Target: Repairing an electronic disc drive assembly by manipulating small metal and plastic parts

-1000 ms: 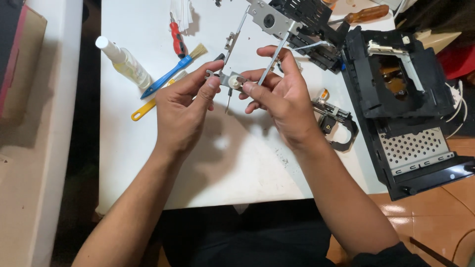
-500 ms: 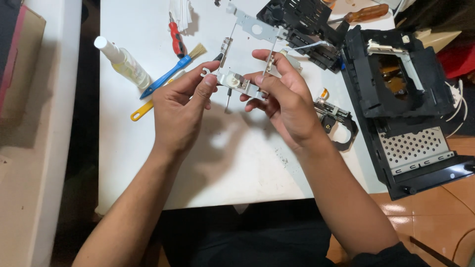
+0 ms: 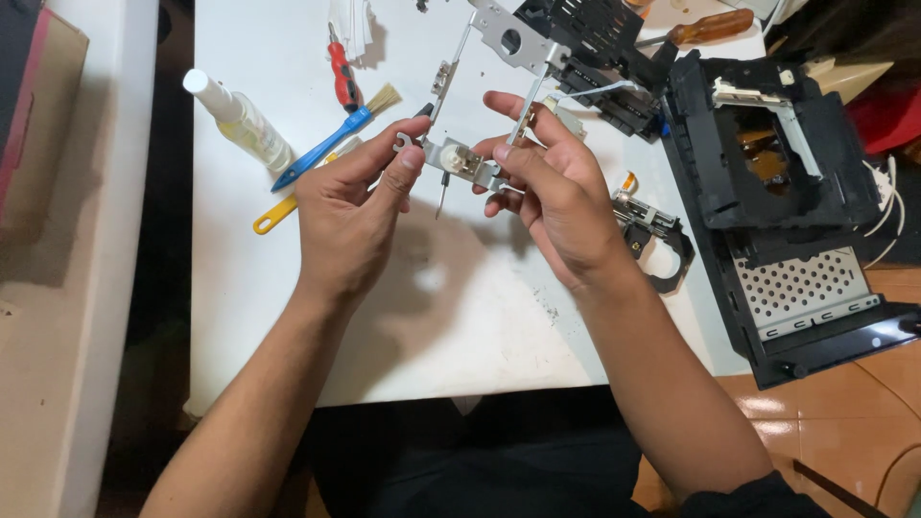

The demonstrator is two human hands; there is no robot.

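1. Both hands are up over the white table (image 3: 288, 317), mid-scene. Left hand (image 3: 350, 206) pinches the left end of a small metal bracket assembly (image 3: 459, 158); right hand (image 3: 552, 187) grips its right end and one of two thin rods running far to a grey metal plate (image 3: 508, 38).
2. Judgement: teardown well along. The black drive chassis (image 3: 787, 192) at right sits gutted, and a loose black part (image 3: 657, 240) lies just right of the right hand.
3. Left side: brush (image 3: 331, 144), yellow tool (image 3: 278, 211), bottle (image 3: 240, 120), red screwdriver (image 3: 341, 77), all untouched.
4. Bracket fasteners are hidden by fingertips; possibly still attached to the plate, can't tell. Far edge is cropped.
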